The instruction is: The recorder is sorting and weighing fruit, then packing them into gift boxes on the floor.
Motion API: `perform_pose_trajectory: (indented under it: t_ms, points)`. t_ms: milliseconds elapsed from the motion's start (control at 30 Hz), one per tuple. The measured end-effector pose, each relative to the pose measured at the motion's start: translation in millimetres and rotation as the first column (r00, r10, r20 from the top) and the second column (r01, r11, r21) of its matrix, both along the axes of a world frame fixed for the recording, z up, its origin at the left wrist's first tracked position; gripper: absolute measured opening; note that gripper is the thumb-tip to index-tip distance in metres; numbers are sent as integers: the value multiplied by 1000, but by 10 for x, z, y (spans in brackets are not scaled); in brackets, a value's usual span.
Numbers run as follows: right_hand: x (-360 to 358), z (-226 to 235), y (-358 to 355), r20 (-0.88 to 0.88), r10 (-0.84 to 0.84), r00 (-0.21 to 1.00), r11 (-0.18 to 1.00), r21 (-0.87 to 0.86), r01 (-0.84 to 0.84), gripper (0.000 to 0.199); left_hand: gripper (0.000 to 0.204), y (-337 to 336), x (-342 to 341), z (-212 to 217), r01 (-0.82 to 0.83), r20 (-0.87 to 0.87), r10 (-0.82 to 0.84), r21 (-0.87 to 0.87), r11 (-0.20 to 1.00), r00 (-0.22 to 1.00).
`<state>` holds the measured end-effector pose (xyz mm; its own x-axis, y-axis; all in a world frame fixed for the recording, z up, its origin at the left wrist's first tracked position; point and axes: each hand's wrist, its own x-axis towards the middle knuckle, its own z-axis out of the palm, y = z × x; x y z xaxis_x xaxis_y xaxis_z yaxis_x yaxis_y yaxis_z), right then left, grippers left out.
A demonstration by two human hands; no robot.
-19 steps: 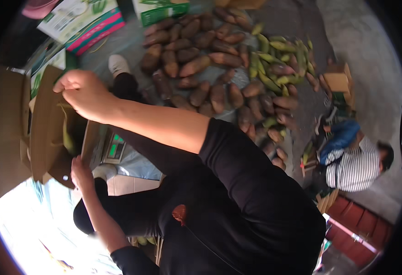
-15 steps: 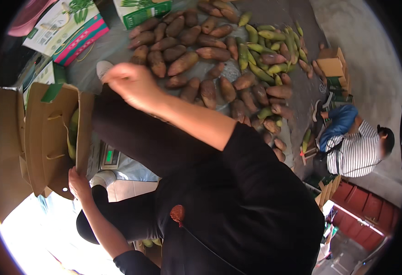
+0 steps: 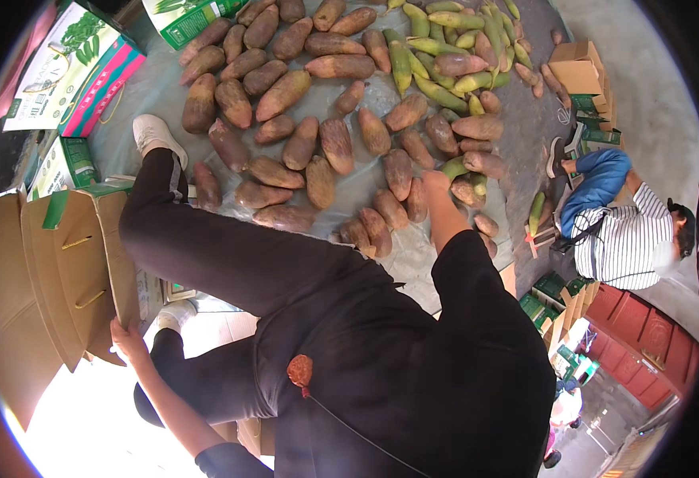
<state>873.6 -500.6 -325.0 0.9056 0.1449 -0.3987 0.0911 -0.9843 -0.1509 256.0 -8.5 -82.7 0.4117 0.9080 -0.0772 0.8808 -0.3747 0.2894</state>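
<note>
At the left, my left hand (image 3: 129, 342) grips the lower edge of an upright cardboard box (image 3: 118, 263) with rope handles. A white bit shows at its fingertips. My right hand (image 3: 435, 185) is stretched out over the sheet, right beside a brown oblong vegetable (image 3: 417, 199); its fingers are too hidden to show whether they hold it. Many plump brown vegetables (image 3: 336, 146) lie spread on the grey plastic sheet (image 3: 318, 95), with slimmer green, cucumber-like ones (image 3: 445, 94) heaped beyond at the right.
My outstretched leg (image 3: 230, 231) lies between the box and the vegetables. Printed cartons (image 3: 70, 68) stand at the far left. A small scale (image 3: 176, 288) is partly hidden behind the box. Another person in a striped shirt (image 3: 624, 239) sits at the right near open cartons (image 3: 577, 68).
My right hand has swung from above my leg near the box rightward to the brown vegetables. The left hand stays on the box, whose inside no longer shows the green contents.
</note>
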Motion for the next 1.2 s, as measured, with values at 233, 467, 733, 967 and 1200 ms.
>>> perform_pose_trajectory:
  t_ms: [233,467,733,967,1200]
  points:
    - [129,-374,-214,-172,-739,651,642,115,758,36,26,-88,-189,414,-146,-143,147,16,989,979]
    - [479,-355,-360,-228,-896,381,350,164,922,37,26,-36,-149,236,-179,-144,174,-20,984,974]
    - [1241,-286,-1544,-224,-408,885,745,479,464,32,30,-16,-304,-645,-158,1,158,54,986,987]
    - [306,205,-113,-462,-856,234,236,55,970,27,17,-212,262,272,-153,-259,192,164,975,947]
    - [-416,422,264,-848,-497,185,50,185,982,35,16,-260,543,460,-167,-270,186,92,982,945]
